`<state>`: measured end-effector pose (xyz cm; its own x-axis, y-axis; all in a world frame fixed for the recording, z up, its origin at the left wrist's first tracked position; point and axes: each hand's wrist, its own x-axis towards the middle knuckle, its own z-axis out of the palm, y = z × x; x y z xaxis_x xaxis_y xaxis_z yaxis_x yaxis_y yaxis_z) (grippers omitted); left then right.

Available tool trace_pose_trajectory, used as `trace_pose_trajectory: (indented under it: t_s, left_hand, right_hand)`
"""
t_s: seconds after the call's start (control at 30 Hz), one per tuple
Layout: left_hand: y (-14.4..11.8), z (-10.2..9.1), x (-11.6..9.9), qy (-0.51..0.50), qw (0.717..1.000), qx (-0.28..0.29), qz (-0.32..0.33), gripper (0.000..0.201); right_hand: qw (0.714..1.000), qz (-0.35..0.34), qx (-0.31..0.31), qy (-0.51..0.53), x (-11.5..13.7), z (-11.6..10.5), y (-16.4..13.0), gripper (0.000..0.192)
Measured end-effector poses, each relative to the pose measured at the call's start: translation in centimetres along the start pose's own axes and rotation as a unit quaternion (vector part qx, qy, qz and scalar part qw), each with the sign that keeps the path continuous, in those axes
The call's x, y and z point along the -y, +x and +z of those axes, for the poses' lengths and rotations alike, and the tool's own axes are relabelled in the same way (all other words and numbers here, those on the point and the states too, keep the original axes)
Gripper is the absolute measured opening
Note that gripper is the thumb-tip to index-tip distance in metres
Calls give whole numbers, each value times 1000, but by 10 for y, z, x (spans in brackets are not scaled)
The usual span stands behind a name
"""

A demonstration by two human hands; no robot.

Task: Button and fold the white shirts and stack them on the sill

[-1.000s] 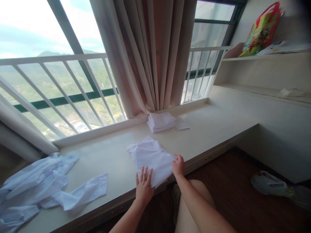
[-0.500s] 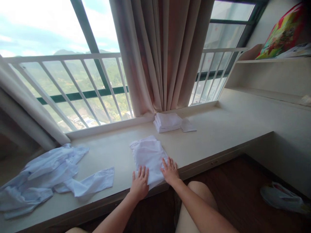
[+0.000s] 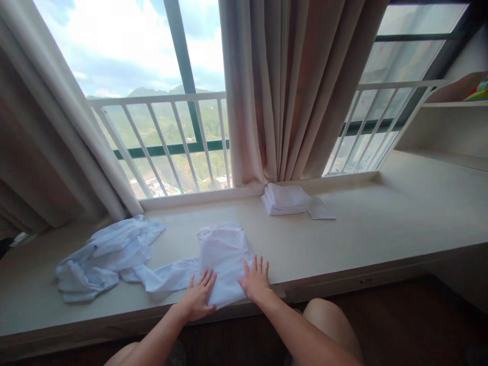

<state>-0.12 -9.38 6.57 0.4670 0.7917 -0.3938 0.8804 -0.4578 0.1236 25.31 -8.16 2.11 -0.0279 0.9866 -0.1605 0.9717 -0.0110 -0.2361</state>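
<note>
A folded white cloth garment [image 3: 225, 254] lies flat near the front edge of the ledge. My left hand [image 3: 200, 295] rests on its lower left side, palm down with fingers spread. At its right edge, my right hand [image 3: 255, 279] is also open and pressed flat, partly on the cloth. To the left lies a crumpled white garment [image 3: 110, 254]. Its long loose end [image 3: 168, 278] reaches right up to the folded one; whether it passes beneath cannot be seen.
By the curtain [image 3: 274, 101] at the back sits a stack of folded white cloths [image 3: 285, 198], with a small flat white piece [image 3: 321, 209] beside it. A white railing [image 3: 163, 99] runs along the window. The pale ledge [image 3: 366, 223] extends right toward a shelf [image 3: 457, 104].
My hands and the folded garment have shifted left along the ledge, closing the gap to the crumpled garment's loose end. The view has turned left.
</note>
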Motion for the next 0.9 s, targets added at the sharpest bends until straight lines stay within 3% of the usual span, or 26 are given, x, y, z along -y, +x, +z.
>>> trace_pose_trajectory:
  t_s: [0.1, 0.2, 0.33, 0.47, 0.57, 0.67, 0.8, 0.9]
  left_hand:
    - [7, 12, -2, -7, 993, -109, 34, 99]
    - [28, 32, -10, 3, 981, -195, -1, 75]
    - [45, 59, -16, 25, 967, -251, -34, 70]
    - [43, 68, -16, 24, 957, -287, -24, 68]
    - [43, 56, -13, 2, 959, -282, -28, 61]
    - [55, 27, -4, -13, 951, -303, -53, 50]
    - [95, -15, 19, 9, 934, -345, -97, 53]
    - [129, -20, 41, 16, 943, -310, -118, 64]
  right_hand:
    - [991, -110, -71, 12, 5, -16, 9, 70]
    - [978, -186, -90, 26, 2, -16, 26, 65]
    - [982, -185, -28, 15, -12, 5, 42, 65]
    - [981, -188, -51, 0, -23, 23, 45, 67]
    - [978, -197, -66, -4, -24, 27, 46, 67]
    - [977, -200, -73, 3, -24, 27, 48, 68]
    - [977, -200, -74, 8, -24, 26, 49, 68]
    - [977, -200, -73, 10, -24, 25, 49, 69]
